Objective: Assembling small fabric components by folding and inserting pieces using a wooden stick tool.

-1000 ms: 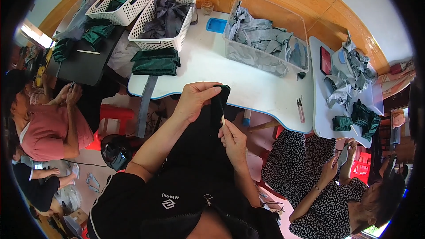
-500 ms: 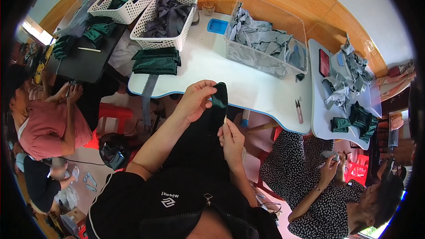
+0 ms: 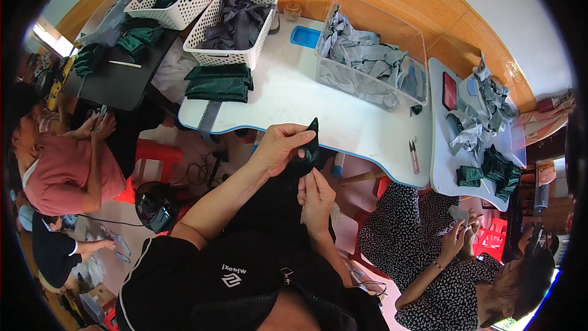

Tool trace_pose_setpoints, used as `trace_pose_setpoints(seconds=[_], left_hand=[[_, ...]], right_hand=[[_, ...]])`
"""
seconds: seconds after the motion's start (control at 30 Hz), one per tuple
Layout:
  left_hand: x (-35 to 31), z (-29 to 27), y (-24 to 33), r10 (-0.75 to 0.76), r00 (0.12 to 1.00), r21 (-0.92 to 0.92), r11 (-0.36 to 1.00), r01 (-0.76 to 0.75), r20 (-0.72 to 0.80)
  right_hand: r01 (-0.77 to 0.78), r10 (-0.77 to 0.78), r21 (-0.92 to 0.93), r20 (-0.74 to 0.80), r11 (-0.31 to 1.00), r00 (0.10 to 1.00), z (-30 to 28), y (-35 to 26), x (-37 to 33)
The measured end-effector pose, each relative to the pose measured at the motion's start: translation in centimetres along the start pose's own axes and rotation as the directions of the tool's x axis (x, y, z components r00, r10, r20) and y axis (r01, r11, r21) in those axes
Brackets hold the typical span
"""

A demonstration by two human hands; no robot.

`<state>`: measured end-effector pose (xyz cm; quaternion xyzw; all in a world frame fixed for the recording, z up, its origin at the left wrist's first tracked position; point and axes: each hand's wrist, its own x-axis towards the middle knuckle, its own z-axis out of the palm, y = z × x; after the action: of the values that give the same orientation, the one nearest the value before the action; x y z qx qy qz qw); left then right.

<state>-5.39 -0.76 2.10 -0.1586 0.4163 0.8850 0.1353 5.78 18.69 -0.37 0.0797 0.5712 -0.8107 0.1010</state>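
Note:
A dark green, shiny velvet cloth piece [image 3: 311, 147] is held upright in front of me, just off the near edge of the white table [image 3: 282, 101]. My left hand [image 3: 283, 148] pinches it between thumb and fingers, and its upper end forms a narrow point. Below, my right hand [image 3: 316, 201] is closed, fingertips pressed together at the cloth's lower end. The thin pale stick seen in these fingers earlier is now hidden by the cloth and fingers. Folded green velvet pieces [image 3: 218, 83] lie stacked on the table at the left.
Behind the stack stands a white basket [image 3: 229, 58] of dark strips. A clear bin [image 3: 361, 86] holds grey cloth, with a blue tray [image 3: 304, 37] beside it. Thread snips [image 3: 413, 156] lie at the right. Co-workers sit on both sides; a black helmet-like object [image 3: 157, 207] is at lower left.
The cloth's top has gone from rounded to pointed as my left hand shifted its grip slightly lower. My right fingers have come up against the cloth's lower end, and the stick no longer shows.

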Motion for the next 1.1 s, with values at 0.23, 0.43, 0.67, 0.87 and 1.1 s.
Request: trace_pose_setpoints(seconds=[0.23,0.43,0.67,0.87,1.1], left_hand=[[0.8,0.6,0.8,0.079,0.991,-0.045,0.995,-0.085,-0.105],[1.7,-1.1,0.9,0.056,0.994,-0.029,0.998,-0.059,-0.092],[0.8,-1.5,-0.9,0.040,0.997,0.078,0.996,-0.044,0.060],[1.0,-1.1,0.2,0.068,0.998,0.153,0.986,-0.065,-0.015],[1.2,-0.9,2.9,0.029,1.000,0.222,0.975,-0.029,0.002]], right_hand=[[-0.116,0.112,0.042,0.088,0.992,0.990,-0.7,-0.1,1.2],[-0.111,0.119,-0.099,0.078,0.989,0.990,-0.5,0.2,0.5],[-0.106,0.106,0.105,0.009,0.989,0.994,0.0,1.0,0.1],[-0.179,0.167,0.149,0.087,0.972,0.982,-0.9,1.2,1.4],[-0.156,0.156,-0.001,0.051,0.988,0.986,-0.5,0.7,0.7]])
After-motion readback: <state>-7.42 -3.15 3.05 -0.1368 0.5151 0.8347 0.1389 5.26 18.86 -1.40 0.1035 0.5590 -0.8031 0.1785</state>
